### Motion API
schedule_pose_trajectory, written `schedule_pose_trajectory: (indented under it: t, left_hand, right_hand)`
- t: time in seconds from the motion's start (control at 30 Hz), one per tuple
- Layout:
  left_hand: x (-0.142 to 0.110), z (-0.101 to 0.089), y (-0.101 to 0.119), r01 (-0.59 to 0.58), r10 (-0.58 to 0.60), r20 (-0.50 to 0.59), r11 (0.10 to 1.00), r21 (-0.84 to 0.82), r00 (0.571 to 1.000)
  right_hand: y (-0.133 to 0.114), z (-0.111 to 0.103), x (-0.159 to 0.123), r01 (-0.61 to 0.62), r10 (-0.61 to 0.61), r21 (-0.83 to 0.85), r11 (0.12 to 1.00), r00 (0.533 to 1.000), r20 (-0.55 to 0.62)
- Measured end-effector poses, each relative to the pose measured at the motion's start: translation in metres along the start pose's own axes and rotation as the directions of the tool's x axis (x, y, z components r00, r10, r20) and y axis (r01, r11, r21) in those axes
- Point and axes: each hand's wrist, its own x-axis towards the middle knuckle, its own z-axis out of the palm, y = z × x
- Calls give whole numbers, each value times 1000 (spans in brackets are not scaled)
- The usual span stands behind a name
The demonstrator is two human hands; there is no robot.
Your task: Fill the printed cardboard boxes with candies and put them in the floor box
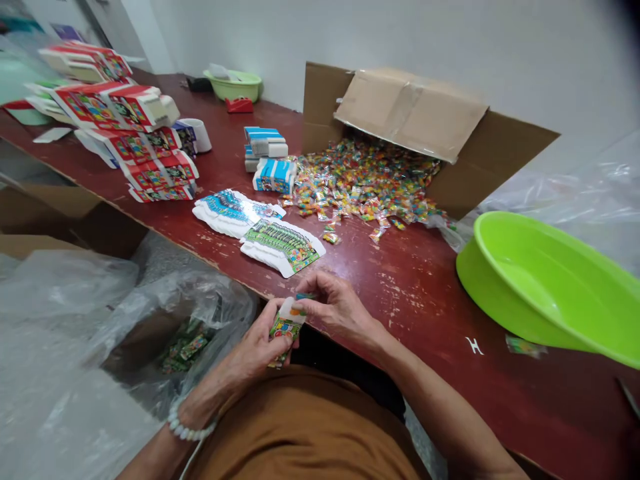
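Small printed paperboard carton [286, 325], light and stiff but easily creased, best held by its edges, pinched between the partly closed left hand [255, 343] and right hand [340, 308] at the near edge of the dark-red wooden bench [425, 293], flat green-printed card blank [283, 247] lying just beyond

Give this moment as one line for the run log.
left hand: holds small colourful printed card | right hand: pinches same card

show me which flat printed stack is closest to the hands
The green-printed stack of flat cartons sits closest to the left hand and right hand; the blue-printed stack lies farther back.
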Motion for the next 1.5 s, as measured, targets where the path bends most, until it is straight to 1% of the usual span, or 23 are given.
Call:
schedule_pose_trajectory:
  t: [0.1,0.17,0.23,0.3,0.37,0.43,0.47,0.53,0.6,0.63,0.67,0.73,0.8,0.87,0.9,0.93,1.03,1.1,1.13,1.2,1.27,1.37,1.5]
  left_hand:
    - [1,4,0,-29,28,-6,997,-71,1000]
    - [0,8,3,-42,40,-24,991,-130,999]
    - [-1,12,7,-67,54,-71,980,-187,996]
    - [-2,14,11,-88,57,-123,959,-270,991]
    - [-1,14,14,-73,13,-155,919,-388,988]
    - [0,14,15,-26,-60,-158,872,-489,986]
    - [0,14,15,-5,-88,-156,858,-513,984]
    - [2,15,12,3,-97,-155,857,-515,983]
    - [2,16,9,-31,-58,-168,876,-481,984]
    - [2,17,8,-53,-35,-179,885,-463,983]
    - [2,17,7,-71,-20,-193,888,-454,981]
    - [2,17,8,-68,-30,-191,873,-484,981]
    - [1,15,12,-3,-85,-126,818,-575,988]
    - [1,13,16,67,-131,-48,751,-657,990]
    - [1,13,17,81,-140,-33,730,-678,990]
    - [1,13,17,80,-144,-37,724,-685,989]
    - [3,14,14,36,-124,-95,775,-631,988]
    - [4,15,10,32,-118,-107,806,-590,987]
    - [5,15,8,35,-118,-107,815,-579,987]
    - [6,14,7,54,-134,-97,817,-574,986]
    - [7,13,8,60,-162,-121,804,-592,979]
    - [6,12,12,41,-185,-164,776,-629,969]
    - [6,9,14,-1,-140,-185,796,-606,973]
  right_hand:
    - [-2,5,1,-19,21,25,1000,997,-77]
    - [-5,8,0,-8,2,-43,999,992,-125]
    - [-8,8,-2,30,-45,-127,991,992,-118]
    - [-9,7,-4,65,-78,-150,987,993,-84]
    - [-8,5,-6,39,-44,-56,998,994,-99]
    - [-3,4,-8,-59,72,111,992,990,-123]
    - [0,5,-9,-123,143,194,973,985,-95]
    - [7,9,-9,-238,241,317,918,970,32]
    - [13,14,-10,-295,262,361,885,955,139]
    - [15,17,-10,-286,250,361,888,958,143]
    - [16,19,-11,-248,224,344,906,968,110]
    - [13,21,-13,-108,113,240,965,994,-9]
    - [8,20,-16,46,-42,72,996,997,-65]
    - [4,19,-19,116,-117,-49,992,993,-24]
    - [3,19,-20,97,-98,-61,993,995,-6]
    - [3,19,-21,41,-41,-37,998,999,-4]
    - [4,21,-18,-197,202,173,965,979,-7]
    - [4,23,-14,-273,277,315,909,960,35]
    - [3,24,-12,-275,275,354,894,960,50]
    - [1,23,-11,-209,209,355,911,977,40]
    - [0,22,-12,-76,76,258,963,997,11]
    - [4,22,-19,89,-90,85,992,996,13]
    - [17,29,-23,70,-72,37,997,996,55]
